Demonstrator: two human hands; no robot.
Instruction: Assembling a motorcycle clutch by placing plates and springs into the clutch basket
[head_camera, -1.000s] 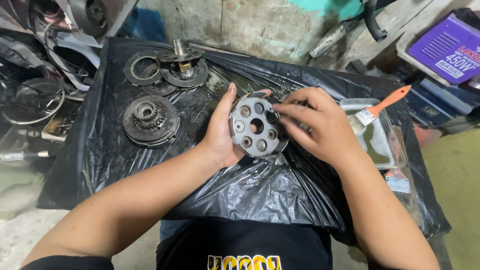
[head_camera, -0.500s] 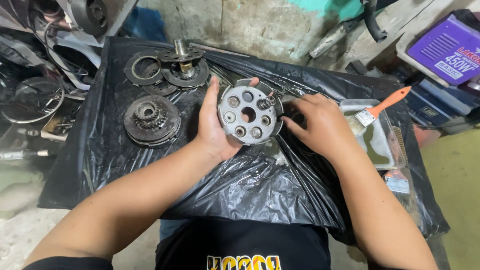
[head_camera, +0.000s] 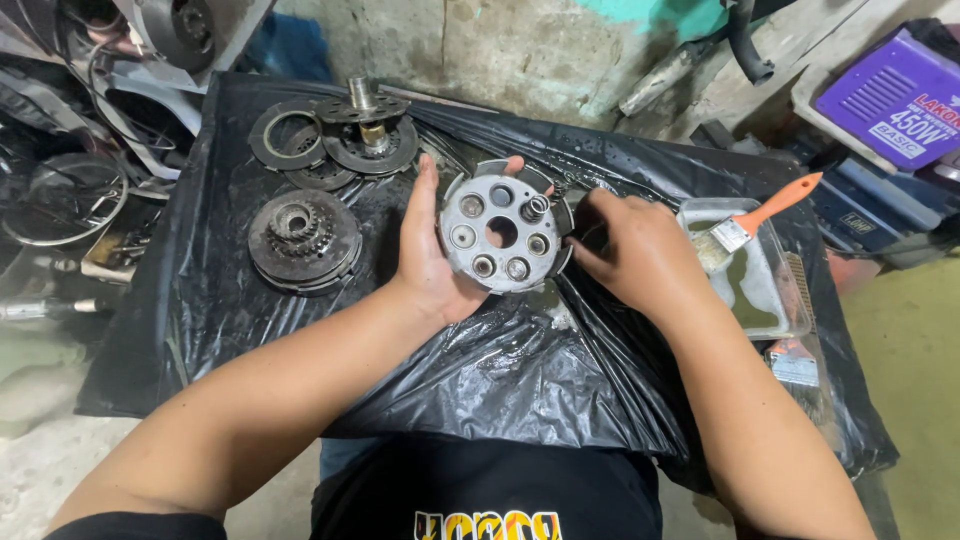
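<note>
The counter, draped in a black plastic sheet, carries everything shown; the parts are taken here from largest to smallest, each placed relative to my left grip.

My left hand holds the round metal plate by its left rim, thumb up along the edge, fingers closed behind it. The plate is lifted off the sheet and tilted so its holed face looks up at me. A second ago my right hand lay over this face with fingers working at it; half a second ago it had pulled aside; now it has withdrawn wholly to the plate's right edge. I read this as the face being uncovered for inspection, with handling of the small spring paused. That spring sits in an upper right hole, just beyond my left fingertips.

My right hand is loosely curled just right of the plate, fingertips at its rim. Whether it holds anything, I cannot tell.

Left of the grip lies a geared hub, untouched. Above and left of the grip stands a stack of ringed discs with a short shaft.

Right of both hands, a clear tray of dark liquid holds a brush with an orange handle.
</note>
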